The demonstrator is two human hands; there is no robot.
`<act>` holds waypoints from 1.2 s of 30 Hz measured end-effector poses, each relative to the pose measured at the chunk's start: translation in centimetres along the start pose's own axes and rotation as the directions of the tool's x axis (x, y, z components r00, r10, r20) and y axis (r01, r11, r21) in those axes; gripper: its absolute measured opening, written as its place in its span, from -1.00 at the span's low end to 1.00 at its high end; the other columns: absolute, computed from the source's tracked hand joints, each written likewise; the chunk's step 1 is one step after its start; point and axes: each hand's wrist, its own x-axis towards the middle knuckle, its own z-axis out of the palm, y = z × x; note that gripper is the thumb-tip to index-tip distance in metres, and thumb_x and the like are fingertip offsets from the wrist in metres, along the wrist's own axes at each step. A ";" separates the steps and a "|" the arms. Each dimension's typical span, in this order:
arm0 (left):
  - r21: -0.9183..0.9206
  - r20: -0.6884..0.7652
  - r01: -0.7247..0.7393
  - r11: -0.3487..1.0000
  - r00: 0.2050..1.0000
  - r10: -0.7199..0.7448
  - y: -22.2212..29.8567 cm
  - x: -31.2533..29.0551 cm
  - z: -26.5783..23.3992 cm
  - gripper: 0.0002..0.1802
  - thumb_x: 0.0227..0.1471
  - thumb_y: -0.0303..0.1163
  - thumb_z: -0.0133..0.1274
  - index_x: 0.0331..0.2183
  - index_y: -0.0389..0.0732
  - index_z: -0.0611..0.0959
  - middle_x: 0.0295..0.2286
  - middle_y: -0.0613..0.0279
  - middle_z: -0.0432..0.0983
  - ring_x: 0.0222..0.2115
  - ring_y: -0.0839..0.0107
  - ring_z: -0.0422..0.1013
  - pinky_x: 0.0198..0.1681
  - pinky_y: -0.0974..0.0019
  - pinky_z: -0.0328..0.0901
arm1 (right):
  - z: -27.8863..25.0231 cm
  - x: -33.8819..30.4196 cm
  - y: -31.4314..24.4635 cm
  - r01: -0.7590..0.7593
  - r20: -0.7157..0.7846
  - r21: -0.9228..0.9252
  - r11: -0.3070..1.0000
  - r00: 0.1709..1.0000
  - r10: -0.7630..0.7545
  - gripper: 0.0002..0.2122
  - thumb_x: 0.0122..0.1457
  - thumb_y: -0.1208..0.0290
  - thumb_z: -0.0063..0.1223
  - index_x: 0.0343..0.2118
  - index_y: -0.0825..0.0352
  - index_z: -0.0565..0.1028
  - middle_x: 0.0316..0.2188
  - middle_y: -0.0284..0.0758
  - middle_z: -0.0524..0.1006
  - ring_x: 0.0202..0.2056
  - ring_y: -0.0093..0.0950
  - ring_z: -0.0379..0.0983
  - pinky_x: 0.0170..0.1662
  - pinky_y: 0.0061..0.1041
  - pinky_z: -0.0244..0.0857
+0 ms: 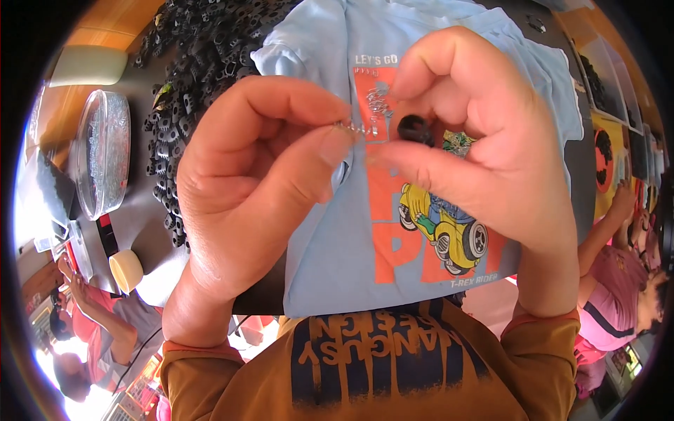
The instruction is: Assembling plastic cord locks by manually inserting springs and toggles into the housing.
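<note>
Between thumb and forefinger, my left hand (263, 158) pinches a small metal coil spring (358, 128), its free end pointing at my right hand. My right hand (484, 133) is curled around a small black round plastic part (415, 130), which looks hollow at the end facing left. The thumb and forefinger tips of that hand stand apart. Spring and black part are close but not touching. Below both hands lies a light blue T-shirt (326, 245) with an orange print and a yellow cartoon car. Several loose springs (379, 102) rest on the print.
A large heap of black plastic clips (203, 63) covers the table on the left. Beyond it stands a clear oval tub (105, 154) of small shiny pieces, with a cream round object (126, 271) nearer me. Other people work at both sides; a clear bin (607, 77) stands far right.
</note>
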 end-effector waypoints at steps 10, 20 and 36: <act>0.178 0.161 -0.211 0.961 0.970 0.183 -0.1 0.1 -0.3 -0.85 0.03 -0.66 0.04 -0.28 -0.35 0.51 -0.33 0.12 0.48 -0.55 0.65 0.29 -0.46 0.59 0.22 | 0.0 -0.3 -0.4 0.299 0.143 -0.396 0.868 0.954 -0.264 -0.52 -0.10 0.68 0.29 -0.11 0.38 0.31 -0.43 -0.39 0.52 -0.50 -0.62 0.43 -0.46 -0.67 0.26; 0.346 0.230 -0.289 0.893 0.948 0.218 0.5 0.0 -0.5 -0.85 -0.02 -0.71 0.03 -0.32 -0.37 0.54 -0.33 0.08 0.49 -0.53 0.60 0.32 -0.45 0.55 0.24 | 0.0 -1.0 -1.6 -0.068 0.172 -0.444 0.893 0.972 0.159 -0.51 -0.09 0.68 0.27 -0.07 0.34 0.31 -0.42 -0.41 0.53 -0.53 -0.57 0.48 -0.42 -0.65 0.30; 0.454 0.360 -0.490 0.745 0.865 0.349 0.6 0.4 -0.9 -0.61 -0.18 -0.70 0.08 -0.18 -0.39 0.60 -0.39 0.05 0.50 -0.45 0.40 0.41 -0.41 0.43 0.31 | 0.3 -0.8 -0.6 -0.039 0.069 -0.271 0.962 0.996 0.060 -0.47 -0.11 0.77 0.20 -0.04 0.36 0.29 -0.41 -0.38 0.53 -0.40 -0.66 0.46 -0.43 -0.67 0.30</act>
